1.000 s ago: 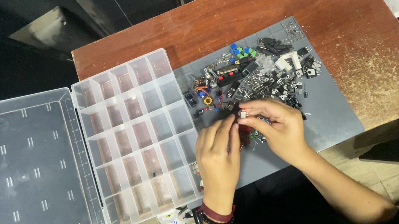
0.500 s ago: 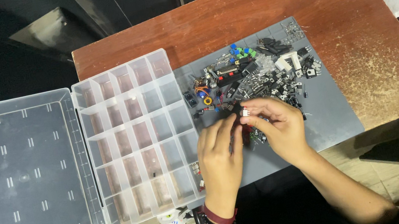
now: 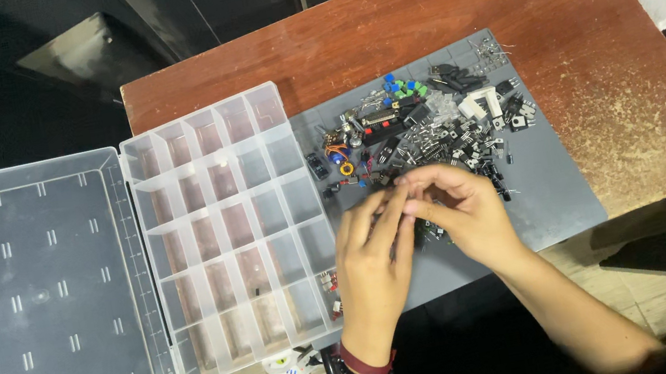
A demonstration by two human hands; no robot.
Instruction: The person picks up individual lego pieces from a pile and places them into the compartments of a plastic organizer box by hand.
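Right now both hands, left hand (image 3: 372, 262) and right hand (image 3: 466, 214), meet over the grey mat (image 3: 552, 185), fingers pinching a tiny part too small to identify. Slipping, it could vanish into the component pile (image 3: 432, 128) or off the tabletop (image 3: 598, 31).

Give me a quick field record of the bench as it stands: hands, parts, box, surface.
left hand: fingertips meet the right hand's, over the mat
right hand: fingers pinched toward the left; any held piece hidden
parts: pile of small dark electronic components on grey work mat
box: clear plastic compartment organiser, lid open flat to its left; most compartments look empty
surface: reddish wooden table
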